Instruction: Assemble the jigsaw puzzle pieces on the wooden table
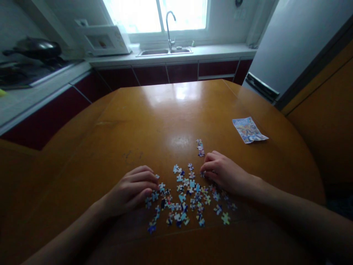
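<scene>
Puzzle pieces [192, 183] are spread in a loose heap on the brown wooden table [154, 117], between the two hands and partly beside them. The left hand [138, 186] is laid at the left edge of the heap, with its fingers a little bent and its fingertips close to some pieces; whether one is held cannot be told. The right hand [220, 169] is bent down at the right edge, and a small piece [202, 174] is seen right at its fingertips, but whether it is pinched or only touched cannot be told. A short strip of pieces [200, 148], which look joined, is set just past the right hand's fingers. A yellow-green piece [225, 218] is seen near the bottom right of the heap, and a dark blue piece [151, 229] is seen at the bottom left. A colourful picture sheet [249, 130] is placed farther off to the right. Behind the table, a sink [154, 52] is seen under a bright window [183, 14].
</scene>
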Available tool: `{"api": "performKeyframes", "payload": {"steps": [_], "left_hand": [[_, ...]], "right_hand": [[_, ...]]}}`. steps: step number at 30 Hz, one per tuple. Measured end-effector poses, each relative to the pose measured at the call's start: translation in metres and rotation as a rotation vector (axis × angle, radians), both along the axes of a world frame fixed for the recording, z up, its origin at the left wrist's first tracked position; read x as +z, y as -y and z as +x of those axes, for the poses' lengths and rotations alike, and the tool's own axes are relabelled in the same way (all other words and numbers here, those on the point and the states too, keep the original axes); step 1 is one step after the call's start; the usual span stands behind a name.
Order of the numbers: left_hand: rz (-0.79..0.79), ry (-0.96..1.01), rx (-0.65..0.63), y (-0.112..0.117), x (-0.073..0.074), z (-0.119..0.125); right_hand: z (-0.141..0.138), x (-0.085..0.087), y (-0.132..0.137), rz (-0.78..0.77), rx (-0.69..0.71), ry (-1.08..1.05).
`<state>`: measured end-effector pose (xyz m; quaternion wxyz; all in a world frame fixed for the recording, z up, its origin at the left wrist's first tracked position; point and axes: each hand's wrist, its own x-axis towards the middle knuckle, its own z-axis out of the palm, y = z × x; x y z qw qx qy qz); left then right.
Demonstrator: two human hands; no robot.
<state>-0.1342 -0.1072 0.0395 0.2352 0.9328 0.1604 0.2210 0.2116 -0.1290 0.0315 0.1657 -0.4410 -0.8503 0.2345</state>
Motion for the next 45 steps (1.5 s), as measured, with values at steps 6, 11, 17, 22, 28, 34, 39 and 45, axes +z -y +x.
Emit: {"api": "performKeyframes", "payload": {"steps": [6,11,17,22,28,34,39,45], "left_hand": [[-0.015,0.004,0.018,0.000,-0.001,-0.002],[-0.013,0.014,0.041,0.000,-0.002,-0.003],[-0.011,0.029,0.044,0.000,-0.001,-0.002],[-0.016,0.028,0.063,0.000,-0.005,-0.004],[0.006,0.020,0.156,-0.001,-0.009,-0.008],[0.072,-0.094,0.325,-0.003,-0.014,-0.007],[0.122,-0.268,0.291,0.001,-0.016,0.001],[0.093,-0.397,0.115,0.007,-0.011,0.012]], "right_hand": [[0.003,-0.003,-0.005,0.031,-0.068,-0.073],[0.005,0.001,-0.009,0.051,-0.155,-0.052],[0.006,0.005,-0.011,0.042,-0.225,-0.057],[0.010,0.004,-0.014,0.053,-0.262,-0.071],[0.019,0.010,-0.018,0.080,-0.309,-0.078],[0.024,0.013,-0.019,0.088,-0.329,-0.067],[0.025,0.012,-0.018,0.079,-0.307,-0.070],[0.025,0.012,-0.017,0.083,-0.287,-0.062]]}}
